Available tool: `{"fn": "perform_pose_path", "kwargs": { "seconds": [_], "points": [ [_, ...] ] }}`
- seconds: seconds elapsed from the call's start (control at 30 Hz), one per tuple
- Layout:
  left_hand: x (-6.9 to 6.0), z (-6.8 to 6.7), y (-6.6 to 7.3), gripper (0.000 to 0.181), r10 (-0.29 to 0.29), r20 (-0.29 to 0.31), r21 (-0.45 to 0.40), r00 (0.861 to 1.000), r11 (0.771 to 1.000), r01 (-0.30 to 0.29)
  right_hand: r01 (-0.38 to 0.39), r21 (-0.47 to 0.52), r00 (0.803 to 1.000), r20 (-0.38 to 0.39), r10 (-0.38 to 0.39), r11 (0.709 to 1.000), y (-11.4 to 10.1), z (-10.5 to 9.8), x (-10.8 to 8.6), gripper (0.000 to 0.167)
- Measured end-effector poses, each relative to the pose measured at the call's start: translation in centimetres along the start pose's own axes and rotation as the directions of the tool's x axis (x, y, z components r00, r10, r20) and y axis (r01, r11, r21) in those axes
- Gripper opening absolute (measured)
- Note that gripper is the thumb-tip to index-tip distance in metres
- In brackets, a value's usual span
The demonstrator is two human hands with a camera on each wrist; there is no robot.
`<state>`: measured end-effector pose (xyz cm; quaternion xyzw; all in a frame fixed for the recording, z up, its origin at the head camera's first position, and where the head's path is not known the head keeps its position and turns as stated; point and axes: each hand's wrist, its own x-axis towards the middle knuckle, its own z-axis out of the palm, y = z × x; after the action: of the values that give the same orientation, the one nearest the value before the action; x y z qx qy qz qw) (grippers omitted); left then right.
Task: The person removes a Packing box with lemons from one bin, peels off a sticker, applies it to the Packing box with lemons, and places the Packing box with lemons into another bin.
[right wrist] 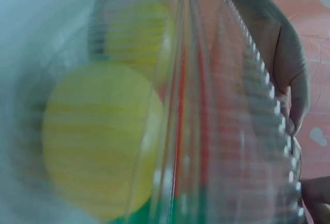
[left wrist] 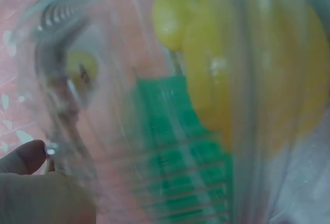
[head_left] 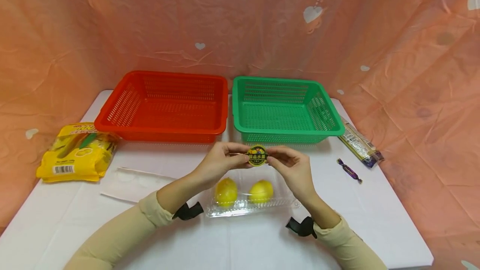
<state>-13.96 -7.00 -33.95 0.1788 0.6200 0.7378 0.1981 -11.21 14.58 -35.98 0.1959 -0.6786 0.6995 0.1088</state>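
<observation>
Cream fabric sleeves (head_left: 116, 232) reach in from eight and four o'clock towards a clear, ribbed plastic box (head_left: 243, 211) on the white table (head_left: 217, 247), where the left hand (head_left: 217, 163) and right hand (head_left: 296, 172), slightly apart, each pinch its far edge beside a round black-and-yellow label (head_left: 257, 156) reading 品水果. Behind the plastic sit two rounded yellow fruits (head_left: 226, 193). From the box, a glossy yellow bag (head_left: 80, 153) bearing "100" and a barcode lies at nine o'clock, a red slotted plastic basket (head_left: 168, 133) between ten and eleven, a similar green basket (head_left: 288, 131) at one, and a purple twist-wrapped sweet (head_left: 349, 171) at three.
</observation>
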Motion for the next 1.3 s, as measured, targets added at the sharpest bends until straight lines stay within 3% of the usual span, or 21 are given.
{"fn": "perform_pose_path", "kwargs": {
  "seconds": [0.1, 0.17, 0.27, 0.33, 0.53, 0.73, 0.83, 1.0, 1.13, 1.3],
  "points": [
    [0.1, -0.1, -0.2, 0.03, 0.009, -0.009, 0.061, 1.0, 0.998, -0.009, -0.03, -0.001, 0.999, 0.011, 0.03, 1.0, 0.1, -0.3, 0.1, 0.02],
    [0.2, -0.2, -0.6, 0.029, 0.038, -0.014, 0.174, 0.999, 0.984, -0.035, -0.056, -0.021, 0.998, 0.021, 0.056, 0.998, 0.2, -0.5, 0.1, 0.02],
    [0.3, -0.4, -1.1, 0.028, 0.108, -0.017, 0.381, 0.994, 0.92, -0.093, -0.1, -0.058, 0.994, 0.035, 0.102, 0.993, 0.4, -0.7, 0.1, 0.019],
    [0.2, -0.3, -1.3, 0.029, 0.148, -0.013, 0.471, 0.989, 0.873, -0.124, -0.131, -0.075, 0.99, 0.045, 0.134, 0.989, 0.5, -0.8, 0.2, 0.019],
    [0.2, -0.4, -1.9, 0.028, 0.241, 0.003, 0.574, 0.97, 0.794, -0.199, -0.143, -0.168, 0.984, 0.083, 0.159, 0.975, 1.2, -1.0, 0.3, 0.016],
    [0.1, -0.5, -2.8, 0.024, 0.326, 0.018, 0.709, 0.945, 0.662, -0.241, -0.034, -0.379, 0.986, 0.138, 0.093, 0.925, 1.4, -1.1, 0.4, 0.01],
    [-0.1, -0.4, -3.1, 0.023, 0.365, 0.019, 0.749, 0.931, 0.611, -0.255, -0.016, -0.412, 0.984, 0.158, 0.089, 0.911, 1.5, -1.1, 0.4, 0.011],
    [-0.3, -0.4, -3.4, 0.023, 0.397, 0.018, 0.777, 0.917, 0.572, -0.263, -0.016, -0.417, 0.981, 0.171, 0.095, 0.909, 1.8, -1.0, 0.5, 0.012],
    [-0.3, -0.4, -3.5, 0.023, 0.401, 0.027, 0.795, 0.916, 0.547, -0.263, -0.008, -0.422, 0.98, 0.176, 0.09, 0.907, 2.1, -0.9, 0.4, 0.012],
    [-0.3, -0.4, -3.7, 0.024, 0.414, 0.036, 0.801, 0.909, 0.532, -0.274, 0.001, -0.43, 0.981, 0.175, 0.082, 0.903, 2.1, -0.8, 0.4, 0.012]
  ]
}}
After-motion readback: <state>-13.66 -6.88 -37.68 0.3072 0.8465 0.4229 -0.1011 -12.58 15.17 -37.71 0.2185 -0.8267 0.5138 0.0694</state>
